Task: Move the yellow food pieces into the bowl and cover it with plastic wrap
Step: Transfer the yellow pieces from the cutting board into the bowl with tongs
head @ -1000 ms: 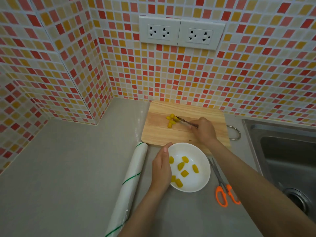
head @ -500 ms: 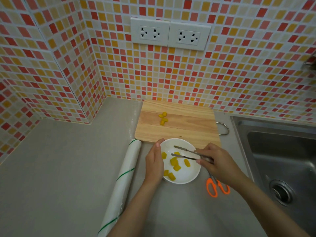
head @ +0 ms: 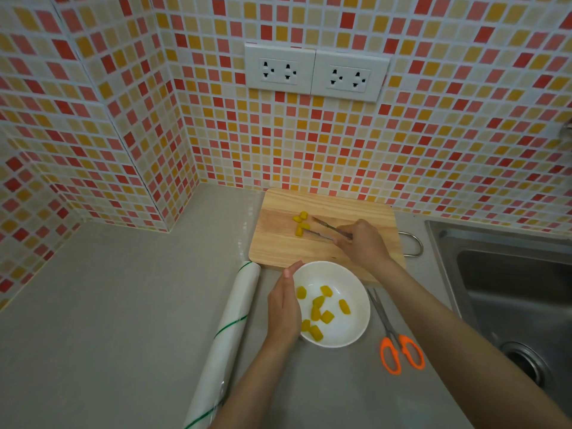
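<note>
A white bowl (head: 356, 283) stands on the counter in front of the wooden cutting board (head: 278, 243). Several yellow food pieces (head: 322, 311) lie in the bowl. A few more yellow pieces (head: 301, 223) lie on the board's far left part. My left hand (head: 283, 308) rests against the bowl's left rim. My right hand (head: 360, 243) is over the board and grips metal tongs (head: 322, 230), whose spread tips reach the pieces on the board. A roll of plastic wrap (head: 229, 332) lies left of the bowl.
Orange-handled scissors (head: 397, 351) lie on the counter right of the bowl. A steel sink (head: 510, 289) takes up the right side. The tiled wall with two sockets (head: 315, 71) stands right behind the board.
My right hand carried the tongs from the board to the bowl, then back over the board to the remaining pieces. My left hand stayed on the bowl's rim.
</note>
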The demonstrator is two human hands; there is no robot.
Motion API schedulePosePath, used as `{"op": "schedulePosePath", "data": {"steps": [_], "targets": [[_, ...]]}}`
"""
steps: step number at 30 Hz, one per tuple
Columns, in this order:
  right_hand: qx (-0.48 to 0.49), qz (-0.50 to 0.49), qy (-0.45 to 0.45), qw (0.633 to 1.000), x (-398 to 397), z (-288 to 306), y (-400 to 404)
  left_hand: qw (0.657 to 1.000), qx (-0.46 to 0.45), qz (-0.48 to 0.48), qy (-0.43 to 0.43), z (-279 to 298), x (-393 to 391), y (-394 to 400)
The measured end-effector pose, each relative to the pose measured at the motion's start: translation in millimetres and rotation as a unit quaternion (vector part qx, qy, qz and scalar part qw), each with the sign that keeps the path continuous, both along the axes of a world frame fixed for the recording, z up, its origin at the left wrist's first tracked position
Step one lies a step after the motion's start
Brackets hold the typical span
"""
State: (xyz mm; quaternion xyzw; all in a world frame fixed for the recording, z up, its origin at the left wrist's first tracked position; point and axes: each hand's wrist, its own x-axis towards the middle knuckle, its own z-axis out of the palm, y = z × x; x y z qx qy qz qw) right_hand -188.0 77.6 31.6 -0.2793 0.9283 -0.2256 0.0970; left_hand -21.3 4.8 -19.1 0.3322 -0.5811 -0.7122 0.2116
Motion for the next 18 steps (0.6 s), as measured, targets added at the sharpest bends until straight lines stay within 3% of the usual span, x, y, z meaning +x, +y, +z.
{"op": "schedulePosePath", "data": {"steps": [6,18], "targets": [[-0.026,-0.014,-0.048,0.998,-8.5,-15.5,-30.7,1.000,-0.002,-0.002,0.004,-4.2,-0.4,-1.6],[-0.067,-0.030,-0.090,0.993,-19.5,-27.1,-11.0,1.000,-0.013,-0.001,0.006,-5.7,-0.6,1.3]]}}
